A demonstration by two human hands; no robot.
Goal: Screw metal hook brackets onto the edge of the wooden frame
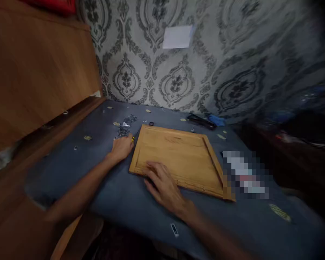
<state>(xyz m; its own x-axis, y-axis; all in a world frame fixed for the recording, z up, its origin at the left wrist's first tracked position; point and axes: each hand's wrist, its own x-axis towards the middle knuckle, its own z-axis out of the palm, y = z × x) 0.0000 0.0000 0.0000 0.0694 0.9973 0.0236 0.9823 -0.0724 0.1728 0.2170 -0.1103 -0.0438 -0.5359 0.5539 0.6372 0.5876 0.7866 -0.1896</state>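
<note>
A wooden framed panel [176, 151] lies flat on the blue patterned cloth, its raised border running around a recessed middle. Beside its left edge is my left hand [122, 148], fingers closed on a small yellow-and-black tool [133, 139]; most of the tool is hidden in the grip. My right hand [165, 184] rests over the panel's near edge, left of its middle, with fingers stretched out and holding nothing. Just beyond my left hand are a small pile of metal pieces [123, 131] and a clear plastic packet [130, 120].
A small dark square object [151, 123] sits behind the panel. Toward the wall [176, 83] are a long black object [202, 121] and a blue cloth-like item [217, 120]. Right of the panel, an item is pixelated. A wooden cabinet [40, 68] borders the left side.
</note>
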